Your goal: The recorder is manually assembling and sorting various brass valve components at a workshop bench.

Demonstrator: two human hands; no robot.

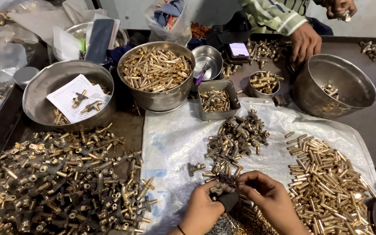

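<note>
both hands pinch: left hand (203, 208) on brass fitting (216, 189), right hand (270, 198) on spring (228, 179); white paper slip (78, 96) in left steel bowl (40, 93).

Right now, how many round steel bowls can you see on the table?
5: one holding papers, one heaped with brass pins, a small empty one, a small one of fittings, a large one far right. Others may be hidden.
</note>
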